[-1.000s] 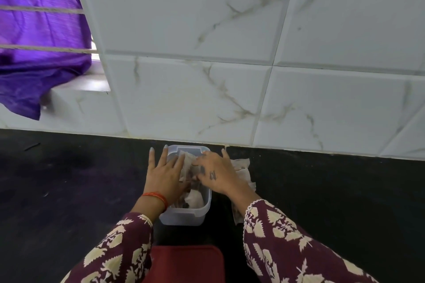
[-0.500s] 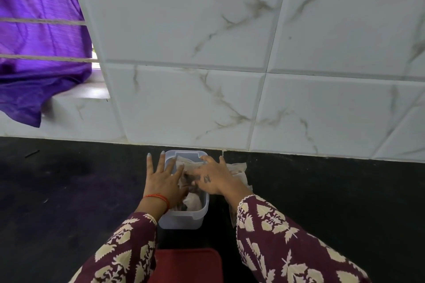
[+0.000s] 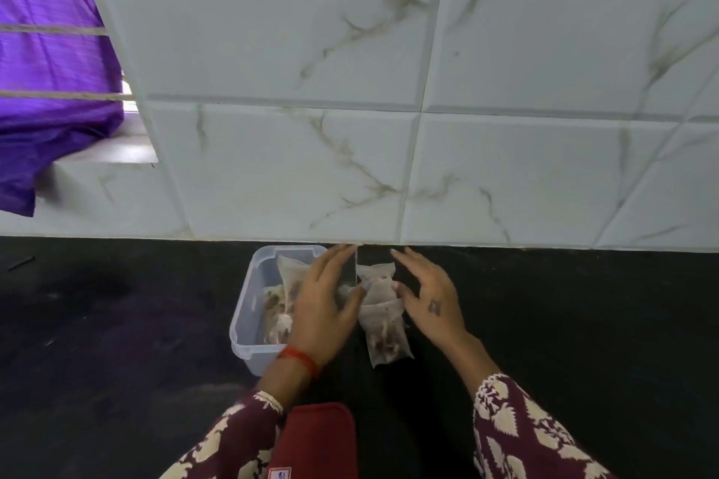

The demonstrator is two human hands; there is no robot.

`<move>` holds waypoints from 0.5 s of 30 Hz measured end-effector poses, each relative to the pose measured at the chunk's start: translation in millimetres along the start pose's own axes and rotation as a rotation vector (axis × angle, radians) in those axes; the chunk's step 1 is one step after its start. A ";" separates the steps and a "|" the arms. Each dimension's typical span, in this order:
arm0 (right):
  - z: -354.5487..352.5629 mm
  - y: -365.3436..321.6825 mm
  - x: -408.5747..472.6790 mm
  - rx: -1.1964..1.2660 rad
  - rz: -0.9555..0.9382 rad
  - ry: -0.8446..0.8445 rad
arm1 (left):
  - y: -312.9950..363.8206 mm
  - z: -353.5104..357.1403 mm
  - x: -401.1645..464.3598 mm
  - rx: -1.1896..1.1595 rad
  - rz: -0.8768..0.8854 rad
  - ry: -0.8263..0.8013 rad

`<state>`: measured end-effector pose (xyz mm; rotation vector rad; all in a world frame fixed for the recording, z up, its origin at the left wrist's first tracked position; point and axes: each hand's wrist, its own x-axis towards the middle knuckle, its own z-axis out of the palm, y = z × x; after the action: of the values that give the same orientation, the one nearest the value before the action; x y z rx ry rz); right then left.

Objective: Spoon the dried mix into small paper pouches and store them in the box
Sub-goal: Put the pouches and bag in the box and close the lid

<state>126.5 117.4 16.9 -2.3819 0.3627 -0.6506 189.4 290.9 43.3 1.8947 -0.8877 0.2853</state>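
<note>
A clear plastic box (image 3: 247, 311) stands on the black counter against the tiled wall, with several filled paper pouches (image 3: 290, 276) inside. My left hand (image 3: 323, 307) lies over the box's right side, fingers straight and pointing at the wall. It hides that side of the box. Just right of the box, two or three more filled pouches (image 3: 383, 327) lie stacked on the counter. My right hand (image 3: 428, 296) rests beside them on the right with fingers extended and its thumb touching the stack. Neither hand grips anything.
The white marble-tiled wall (image 3: 389, 128) rises directly behind the box. A purple cloth (image 3: 50, 89) hangs at the upper left over a ledge. A dark red object (image 3: 319, 439) sits at the bottom between my sleeves. Black counter (image 3: 583, 323) extends both ways.
My right hand has come out of the box and moved right, uncovering the pouches on the counter. My left hand has shifted right across the box.
</note>
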 end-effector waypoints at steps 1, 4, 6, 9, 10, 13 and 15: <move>-0.1 7.3 -5.3 0.017 0.089 0.036 | 3.7 11.6 -4.3 -0.020 -0.024 -0.055; 3.5 18.9 -16.2 -0.009 0.282 -0.010 | 0.6 42.4 -15.8 0.022 -0.211 -0.207; 10.3 21.1 -18.0 -0.034 0.293 -0.067 | -7.2 56.8 -21.6 0.053 -0.352 -0.252; 19.1 18.2 -14.7 -0.047 0.330 -0.096 | -16.4 66.9 -25.0 0.061 -0.523 -0.276; 21.0 17.7 -13.0 -0.050 0.349 -0.106 | -18.9 68.7 -25.5 0.041 -0.579 -0.269; 22.2 17.4 -10.0 -0.045 0.371 -0.119 | -26.9 73.8 -27.5 -0.033 -0.677 -0.191; 18.7 17.9 -8.0 0.006 0.396 -0.104 | -28.8 76.9 -28.9 -0.064 -0.691 -0.132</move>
<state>128.1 116.5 -10.1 -2.2356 0.7590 -0.3426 175.2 245.4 -29.5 2.0499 -0.2765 -0.2856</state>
